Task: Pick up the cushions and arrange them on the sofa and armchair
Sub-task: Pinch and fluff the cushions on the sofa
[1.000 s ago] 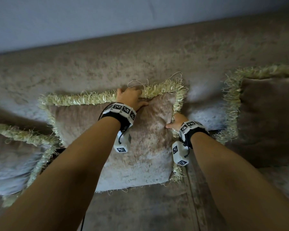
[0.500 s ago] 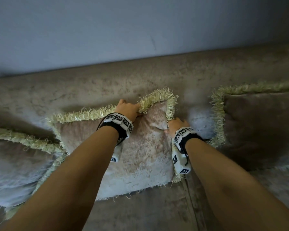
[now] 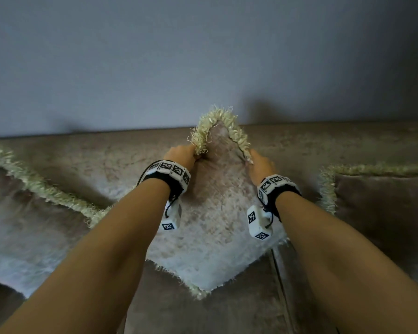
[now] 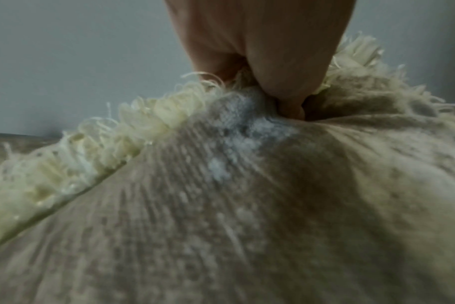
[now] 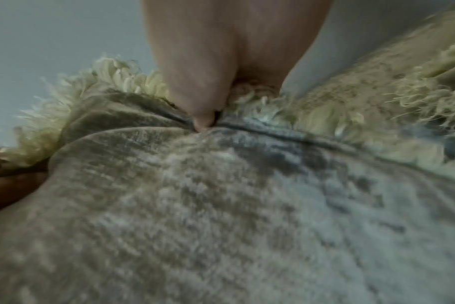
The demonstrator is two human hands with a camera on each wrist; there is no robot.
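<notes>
A beige velvet cushion (image 3: 217,227) with pale fringe stands on one corner against the sofa back (image 3: 106,160), turned like a diamond. Its top corner (image 3: 217,124) pokes above the backrest. My left hand (image 3: 181,155) pinches the fringed edge left of that corner, and my right hand (image 3: 260,165) pinches the edge right of it. In the left wrist view the cushion (image 4: 247,205) fills the frame with my left hand (image 4: 273,82) clamped on its fringe. The right wrist view shows the cushion (image 5: 221,216) with the thumb of my right hand (image 5: 200,102) pressed into its seam.
A second fringed cushion (image 3: 34,213) leans on the sofa back at the left, and a third (image 3: 384,208) at the right. The sofa seat (image 3: 227,314) lies below, with a seam to the right. A plain grey wall (image 3: 203,56) rises behind.
Both hands have slid towards the cushion's top right corner and lifted it, turning the cushion from square to standing on its point. The view has tilted up.
</notes>
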